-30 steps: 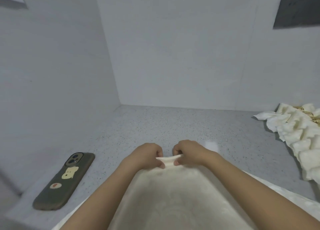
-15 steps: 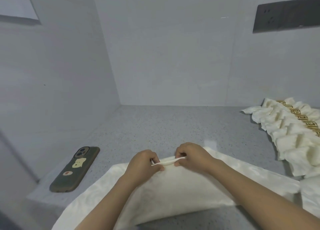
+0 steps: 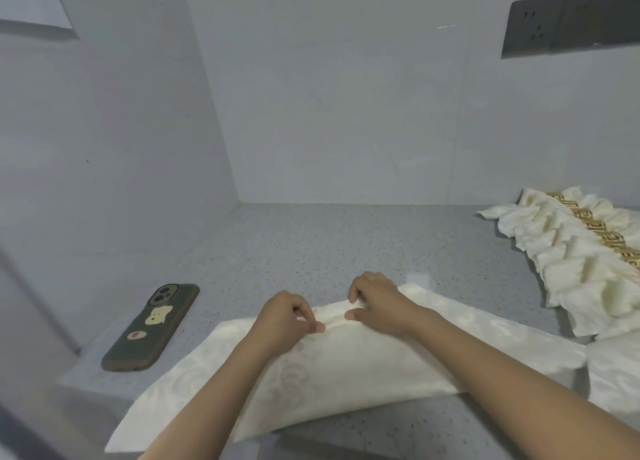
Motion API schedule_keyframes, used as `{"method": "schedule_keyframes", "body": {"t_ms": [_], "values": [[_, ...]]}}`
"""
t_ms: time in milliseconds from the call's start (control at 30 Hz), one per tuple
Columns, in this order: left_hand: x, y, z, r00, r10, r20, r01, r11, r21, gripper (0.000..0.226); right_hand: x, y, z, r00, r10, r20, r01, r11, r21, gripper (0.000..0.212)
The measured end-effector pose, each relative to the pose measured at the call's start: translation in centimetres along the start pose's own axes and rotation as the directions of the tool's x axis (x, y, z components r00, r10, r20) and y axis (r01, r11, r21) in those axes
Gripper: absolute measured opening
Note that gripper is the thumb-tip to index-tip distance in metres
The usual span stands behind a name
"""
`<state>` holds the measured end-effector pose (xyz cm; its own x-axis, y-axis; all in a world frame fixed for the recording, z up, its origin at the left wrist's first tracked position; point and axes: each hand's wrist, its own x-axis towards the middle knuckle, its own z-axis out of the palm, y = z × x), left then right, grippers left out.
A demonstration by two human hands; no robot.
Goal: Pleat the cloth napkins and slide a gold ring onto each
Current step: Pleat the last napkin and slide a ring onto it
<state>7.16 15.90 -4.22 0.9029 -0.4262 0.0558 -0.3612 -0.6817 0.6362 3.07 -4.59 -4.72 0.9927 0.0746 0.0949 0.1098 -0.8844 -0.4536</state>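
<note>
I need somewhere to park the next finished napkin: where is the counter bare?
Bare counter lies between the back wall, the phone and the ringed napkins. The near side is crowded by the napkin being pleated.

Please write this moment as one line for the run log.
step: pleating | left hand: pinches napkin fold | right hand: pinches same fold | ringed napkins: far right | phone: left

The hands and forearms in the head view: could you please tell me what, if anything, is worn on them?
Nothing that shows. The left hand and right hand wear no gloves, rings or watch, and both forearms are without sleeves up to the frame's bottom edge.
</note>
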Motion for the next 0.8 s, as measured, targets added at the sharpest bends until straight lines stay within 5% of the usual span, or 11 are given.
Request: {"method": "schedule_keyframes", "body": {"t_ms": [133,300,600,800], "values": [[1.4,0.2,-0.7,0.994,-0.056,0.089,0.038,0.981,0.189,0.039,0.9,-0.3,-0.6,0.995,0.037,0.089,-0.027,0.994,-0.103,0.048],[1.9,1.4,-1.6,0.972,-0.13,0.194,0.078,0.964,0.255,0.037,2.1,-1.0,-0.9,0.98,0.095,0.174,-0.06,0.979,-0.196,0.03],[1.5,1.9,0.2,0.989,0.129,-0.078,-0.097,0.94,0.327,0.036,0.2,-0.3,-0.3,0.976,-0.057,-0.21,0.026,0.989,-0.148,0.015],[-0.6,0.6,0.3,0.993,0.117,-0.02,-0.112,0.977,0.183,0.029,-1.6,0.3,-0.6,0.994,-0.077,-0.076,0.075,0.997,-0.026,0.016]]}}
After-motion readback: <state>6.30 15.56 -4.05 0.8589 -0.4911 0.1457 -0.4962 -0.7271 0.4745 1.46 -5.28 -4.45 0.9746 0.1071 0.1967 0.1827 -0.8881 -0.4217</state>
